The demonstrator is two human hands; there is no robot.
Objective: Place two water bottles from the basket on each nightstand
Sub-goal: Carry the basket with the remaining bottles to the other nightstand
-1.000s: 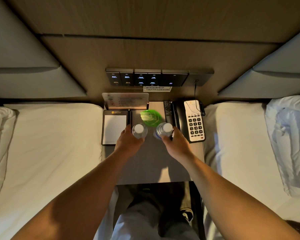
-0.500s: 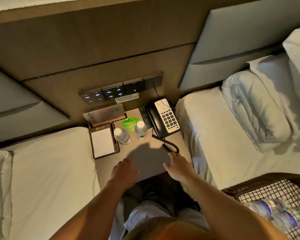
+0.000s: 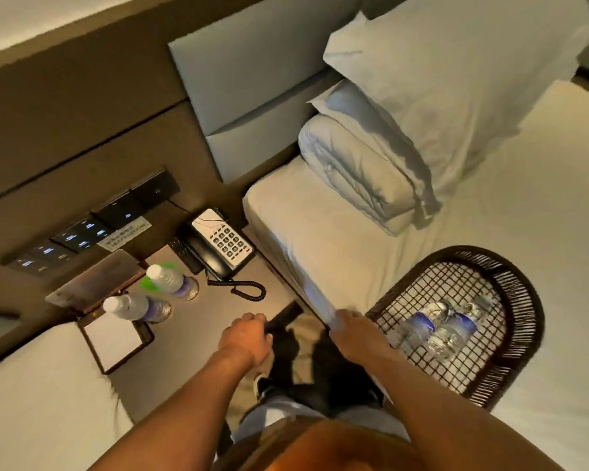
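Two clear plastic water bottles stand upright on the smooth grey-brown table (image 3: 215,321) between the beds, caps up, long axes vertical: the nearer bottle (image 3: 135,306) stands just beside a leather-framed notepad (image 3: 114,341), the farther bottle (image 3: 170,283) is close behind it, next to something bright green, and the two are a little apart. A black telephone (image 3: 218,246) with a white keypad and a coiled cord sits at the table's right rear. On the white sheet of the right bed (image 3: 337,246) rests a dark woven wicker basket (image 3: 521,321), rounded, with an open grid bottom; in it two more bottles (image 3: 439,329) lie on their sides, side by side, blue labels showing. The left hand (image 3: 247,339) hangs over the table's front edge, its grip loosely curled and empty. The right hand (image 3: 356,333) is just beside the basket's near rim, knuckles up, its grip holding nothing.
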